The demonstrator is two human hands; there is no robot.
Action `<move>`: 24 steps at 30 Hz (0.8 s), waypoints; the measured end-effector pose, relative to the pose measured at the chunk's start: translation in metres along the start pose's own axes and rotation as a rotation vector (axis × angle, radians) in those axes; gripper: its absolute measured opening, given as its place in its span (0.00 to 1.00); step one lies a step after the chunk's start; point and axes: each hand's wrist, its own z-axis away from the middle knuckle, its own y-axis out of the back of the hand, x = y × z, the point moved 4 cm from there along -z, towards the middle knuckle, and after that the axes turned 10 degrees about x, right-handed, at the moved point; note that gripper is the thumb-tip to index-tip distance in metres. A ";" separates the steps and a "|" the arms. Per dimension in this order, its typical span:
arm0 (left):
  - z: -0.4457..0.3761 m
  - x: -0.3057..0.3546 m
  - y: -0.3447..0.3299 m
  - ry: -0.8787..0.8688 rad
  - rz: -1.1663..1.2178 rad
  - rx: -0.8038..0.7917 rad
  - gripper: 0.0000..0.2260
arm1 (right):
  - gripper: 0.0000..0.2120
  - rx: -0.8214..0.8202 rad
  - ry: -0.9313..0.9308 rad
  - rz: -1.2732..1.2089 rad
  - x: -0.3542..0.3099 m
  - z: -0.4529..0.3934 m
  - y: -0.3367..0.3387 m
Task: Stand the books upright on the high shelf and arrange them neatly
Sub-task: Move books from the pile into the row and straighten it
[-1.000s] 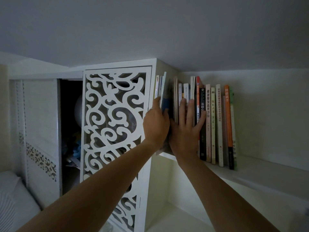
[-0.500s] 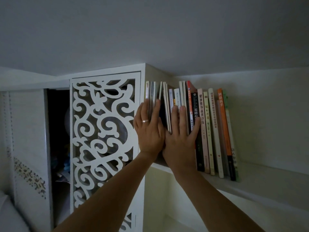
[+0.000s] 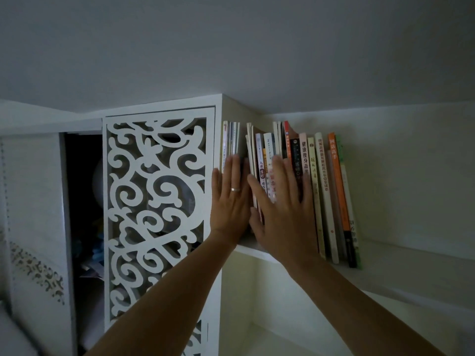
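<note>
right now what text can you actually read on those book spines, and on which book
"健康瘦身蔬果": pink spine, partly behind the right hand.
"统筹高质量发展和高水平安全读本": white spine, small, so uncertain.
"沟通高手": orange spine, blurred, so uncertain.
"儿童": white spine with red characters; the rest is blurred.
Other spines: too small or dark.

A dim room was seen under a plain grey ceiling (image 3: 231,42). A white cabinet (image 3: 33,191) was fronted by a carved scrollwork door panel (image 3: 156,214), with a dark opening (image 3: 82,191) left beside it. A pale wall (image 3: 411,170) was lit softly.
</note>
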 end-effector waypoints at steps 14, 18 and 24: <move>-0.002 -0.005 0.003 0.017 0.110 -0.018 0.30 | 0.50 0.034 -0.443 -0.193 0.080 0.030 0.013; -0.002 -0.004 0.002 0.015 0.083 -0.039 0.30 | 0.48 0.024 -0.446 -0.175 0.080 0.030 0.014; -0.034 -0.009 0.005 -0.075 0.023 -0.046 0.27 | 0.46 -0.001 -0.440 -0.161 0.077 0.030 0.013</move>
